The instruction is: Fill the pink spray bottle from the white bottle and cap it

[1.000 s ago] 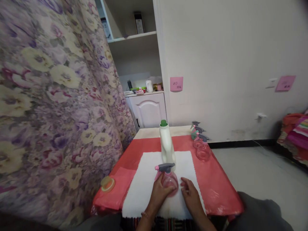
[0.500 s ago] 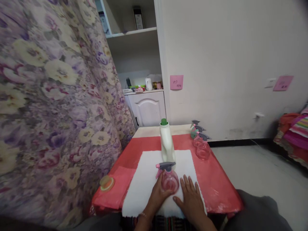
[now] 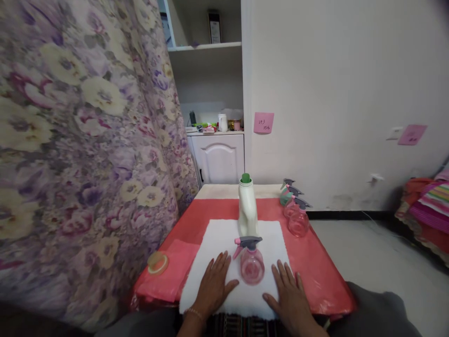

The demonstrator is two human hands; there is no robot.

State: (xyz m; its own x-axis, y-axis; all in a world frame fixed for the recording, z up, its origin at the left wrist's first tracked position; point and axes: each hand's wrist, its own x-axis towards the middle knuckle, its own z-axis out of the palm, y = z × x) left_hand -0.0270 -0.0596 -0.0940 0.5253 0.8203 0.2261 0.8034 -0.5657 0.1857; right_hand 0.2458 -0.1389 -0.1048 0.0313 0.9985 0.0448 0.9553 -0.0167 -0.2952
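A round pink see-through spray bottle (image 3: pixel 252 269) with a grey and pink trigger head stands upright on a white cloth (image 3: pixel 273 236). To its left my left hand (image 3: pixel 215 282) lies flat on the cloth, fingers stretched out, apart from the bottle. My right hand (image 3: pixel 289 292) rests flat on the cloth's right part, fingers spread, holding nothing. Just behind the spray bottle stands a tall pale green jug (image 3: pixel 248 208) with a handle and something green (image 3: pixel 245 178) in its mouth.
More spray bottles, pink (image 3: pixel 298 223) and green (image 3: pixel 286 195), line the right edge of the red-covered table (image 3: pixel 315 276). A roll of tape (image 3: pixel 157 263) lies at the left on a pink sheet (image 3: pixel 178 262). A floral curtain (image 3: pixel 105 164) hangs close on the left.
My left hand has let go of the pink spray bottle and moved left, flattening onto the cloth. The right hand has shifted slightly right. The view has moved a little.
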